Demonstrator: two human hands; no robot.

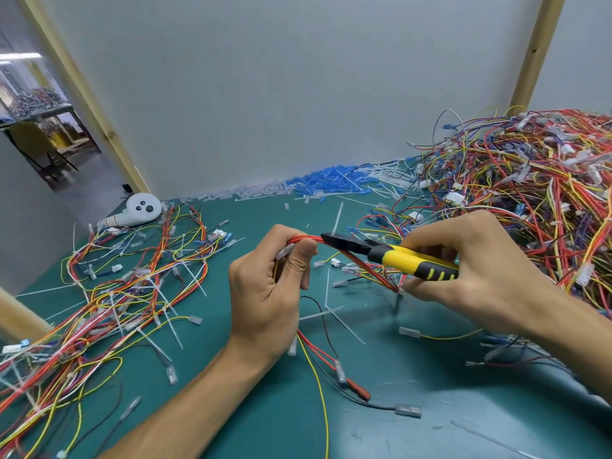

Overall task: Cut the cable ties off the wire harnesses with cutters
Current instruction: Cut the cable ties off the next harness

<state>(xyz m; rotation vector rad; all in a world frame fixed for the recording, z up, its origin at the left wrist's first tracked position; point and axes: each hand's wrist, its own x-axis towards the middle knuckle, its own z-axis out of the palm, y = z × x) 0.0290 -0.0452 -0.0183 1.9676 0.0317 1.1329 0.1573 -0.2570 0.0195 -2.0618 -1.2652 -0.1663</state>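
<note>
A person's left hand [265, 286] grips a bend of red wire harness [306, 239] above the green table [265, 409], thumb and curled fingers pinching the bundle. The right hand [480, 270] clasps the yellow-and-black cutters [397, 256], whose nose touches the wires just beside the left thumb. Whether a cable tie sits between the blades cannot be made out. The harness's loose ends trail down to the table below the left wrist.

Cut white ties [337, 218] lie scattered on the table around the hands. More lie heaped with blue caps [324, 182] along the back wall, a sign that a good deal of cutting is done.

Much appears left. A tall heap of harnesses [530, 180] rises at right behind the right hand, and a flatter spread of harnesses [132, 293] at left shows white ties among its wires. A white handheld controller [142, 210] lies beyond it.
</note>
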